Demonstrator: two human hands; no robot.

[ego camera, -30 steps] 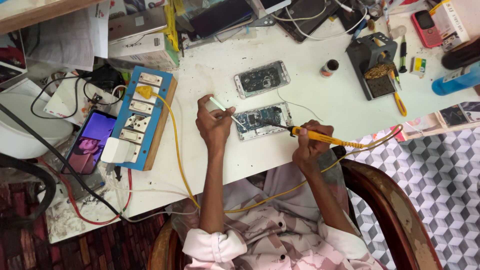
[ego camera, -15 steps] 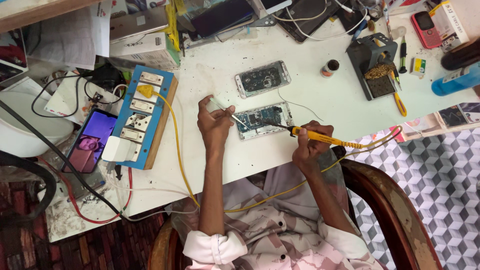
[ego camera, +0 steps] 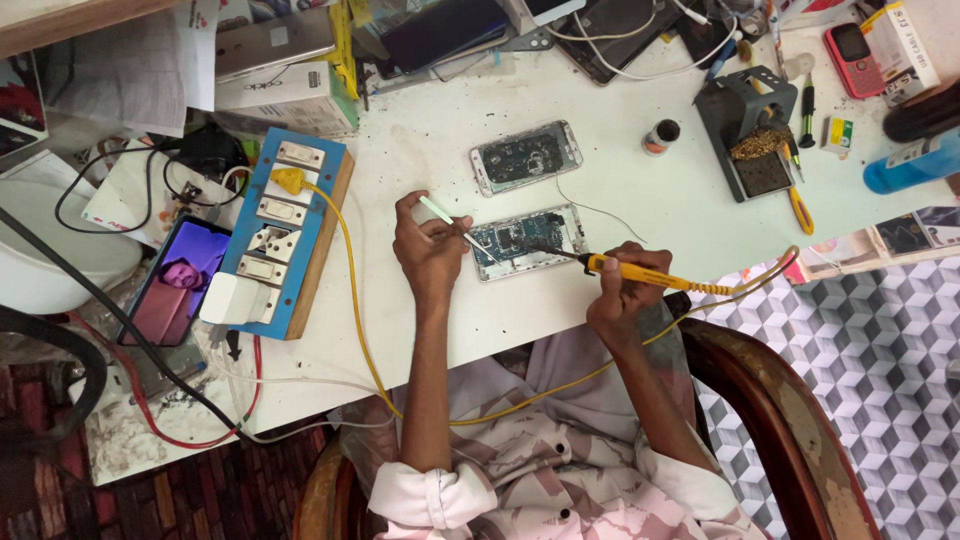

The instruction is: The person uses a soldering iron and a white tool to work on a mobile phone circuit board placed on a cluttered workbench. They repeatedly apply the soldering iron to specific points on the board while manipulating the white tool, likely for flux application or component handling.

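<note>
Opened phone (ego camera: 527, 242), blue circuit board exposed, back removed

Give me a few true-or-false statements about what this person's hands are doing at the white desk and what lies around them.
1. The right hand holds a yellow-handled soldering iron with its tip on the opened phone. True.
2. The left hand is empty and flat on the table. False: it pinches a thin light-coloured tool pointed at that phone.
3. A second opened phone lies farther from the person. True.
4. The yellow cable plugs into a red extension board. False: the socket board is blue with a wooden edge.
5. The soldering stand sits left of the socket board. False: it stands on the right side of the desk.
</note>
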